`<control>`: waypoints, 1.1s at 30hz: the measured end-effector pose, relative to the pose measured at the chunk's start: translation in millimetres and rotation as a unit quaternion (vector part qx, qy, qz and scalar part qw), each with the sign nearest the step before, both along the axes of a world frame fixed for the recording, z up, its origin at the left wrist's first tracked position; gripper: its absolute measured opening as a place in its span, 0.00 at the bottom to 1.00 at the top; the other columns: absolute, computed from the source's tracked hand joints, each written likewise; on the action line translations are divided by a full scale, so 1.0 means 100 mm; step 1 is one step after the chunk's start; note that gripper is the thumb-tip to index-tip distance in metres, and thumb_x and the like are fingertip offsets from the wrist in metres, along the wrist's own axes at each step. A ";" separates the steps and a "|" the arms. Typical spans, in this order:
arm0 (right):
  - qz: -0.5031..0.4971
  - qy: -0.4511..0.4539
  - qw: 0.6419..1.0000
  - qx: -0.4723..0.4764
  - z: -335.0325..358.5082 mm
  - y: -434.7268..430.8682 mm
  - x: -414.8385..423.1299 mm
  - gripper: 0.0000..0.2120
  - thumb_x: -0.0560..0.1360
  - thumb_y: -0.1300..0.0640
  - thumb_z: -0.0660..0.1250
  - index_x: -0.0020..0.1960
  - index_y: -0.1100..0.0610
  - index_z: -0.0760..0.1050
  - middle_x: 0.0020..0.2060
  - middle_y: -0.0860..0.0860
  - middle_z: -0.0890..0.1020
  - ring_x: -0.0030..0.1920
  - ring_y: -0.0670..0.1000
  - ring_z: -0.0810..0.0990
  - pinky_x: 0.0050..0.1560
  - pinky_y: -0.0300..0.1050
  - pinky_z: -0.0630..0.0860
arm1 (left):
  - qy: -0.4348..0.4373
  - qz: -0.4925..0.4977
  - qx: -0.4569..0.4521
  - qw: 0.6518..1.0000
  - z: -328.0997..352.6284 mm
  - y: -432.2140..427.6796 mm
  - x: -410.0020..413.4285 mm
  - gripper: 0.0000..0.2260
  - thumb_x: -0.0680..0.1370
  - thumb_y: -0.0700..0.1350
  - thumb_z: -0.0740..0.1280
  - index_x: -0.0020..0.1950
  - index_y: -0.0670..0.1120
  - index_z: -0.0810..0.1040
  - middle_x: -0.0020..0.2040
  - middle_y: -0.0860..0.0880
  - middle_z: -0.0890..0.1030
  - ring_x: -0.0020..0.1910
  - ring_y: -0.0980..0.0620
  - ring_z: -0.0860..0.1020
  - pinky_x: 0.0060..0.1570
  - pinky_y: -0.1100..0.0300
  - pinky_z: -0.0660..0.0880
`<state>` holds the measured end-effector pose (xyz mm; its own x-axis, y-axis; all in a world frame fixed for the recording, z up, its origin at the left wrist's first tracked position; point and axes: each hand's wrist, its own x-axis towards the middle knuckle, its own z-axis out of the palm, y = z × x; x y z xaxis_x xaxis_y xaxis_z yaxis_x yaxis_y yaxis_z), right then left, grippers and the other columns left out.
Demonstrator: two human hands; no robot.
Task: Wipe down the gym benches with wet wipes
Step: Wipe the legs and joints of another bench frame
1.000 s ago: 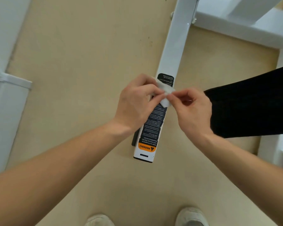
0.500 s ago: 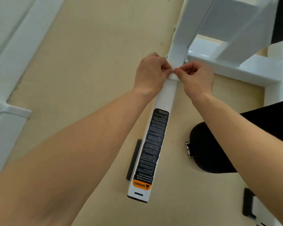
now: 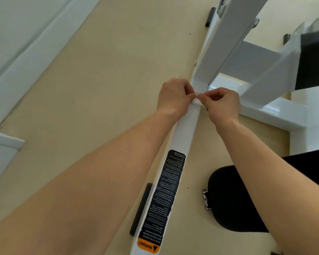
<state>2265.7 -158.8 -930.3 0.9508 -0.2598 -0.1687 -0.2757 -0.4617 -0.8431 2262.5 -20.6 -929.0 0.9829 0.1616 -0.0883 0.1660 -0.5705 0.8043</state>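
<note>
A small white wet wipe (image 3: 197,101) is pinched between the fingertips of my left hand (image 3: 175,97) and my right hand (image 3: 222,104). Both hands hover over the white floor bar (image 3: 188,126) of the gym bench frame, close to where it joins the upright post (image 3: 228,41). Most of the wipe is hidden by my fingers and blends with the white bar. A black warning label (image 3: 166,196) with an orange end runs along the near part of the bar. The bench's black pad (image 3: 232,199) shows at the lower right.
Beige floor (image 3: 99,89) lies to the left of the bar. A white cross beam (image 3: 273,113) runs off to the right. A black rubber foot (image 3: 141,207) sits beside the bar. White wall trim (image 3: 26,57) lines the left side.
The view has tilted up along the bar. My hands have moved from over the warning label to the bar's joint with the upright, still pinching the wipe.
</note>
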 end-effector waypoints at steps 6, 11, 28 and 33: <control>0.046 -0.013 0.997 -0.059 0.10 0.12 -0.29 0.03 0.75 0.59 0.73 0.45 0.52 0.82 0.38 0.43 0.82 0.40 0.41 0.79 0.45 0.38 0.75 | 0.023 0.005 -0.028 0.999 0.09 0.04 -0.17 0.08 0.73 0.40 0.73 0.50 0.50 0.81 0.39 0.55 0.82 0.44 0.53 0.81 0.47 0.58 0.76; 0.006 -0.033 0.998 0.055 0.47 0.14 -0.33 0.07 0.72 0.60 0.76 0.45 0.50 0.83 0.40 0.45 0.84 0.41 0.45 0.82 0.45 0.42 0.80 | 0.010 0.062 -0.155 0.986 0.37 0.13 -0.22 0.09 0.73 0.42 0.76 0.40 0.53 0.79 0.40 0.56 0.82 0.41 0.56 0.82 0.46 0.57 0.80; -0.083 -0.131 0.985 0.072 1.43 0.07 -0.06 0.12 0.77 0.68 0.64 0.47 0.53 0.81 0.40 0.50 0.86 0.38 0.48 0.84 0.41 0.41 0.79 | -0.178 0.111 -0.290 0.934 1.42 -0.18 0.38 0.07 0.78 0.44 0.72 0.54 0.50 0.86 0.48 0.58 0.85 0.44 0.63 0.82 0.51 0.67 0.77; -0.080 -0.119 0.988 0.056 1.53 0.07 -0.08 0.12 0.76 0.67 0.64 0.46 0.53 0.81 0.39 0.49 0.86 0.37 0.45 0.83 0.42 0.43 0.79 | -0.127 0.100 -0.264 0.951 1.27 -0.19 0.35 0.11 0.78 0.45 0.72 0.60 0.49 0.85 0.49 0.55 0.86 0.49 0.59 0.83 0.58 0.62 0.76</control>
<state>2258.0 -152.2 -777.2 0.9150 -0.4029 0.0193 -0.1247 -0.3281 -0.9364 2297.2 -39.8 -801.9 0.9375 0.3470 0.0265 -0.0088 -0.0526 0.9986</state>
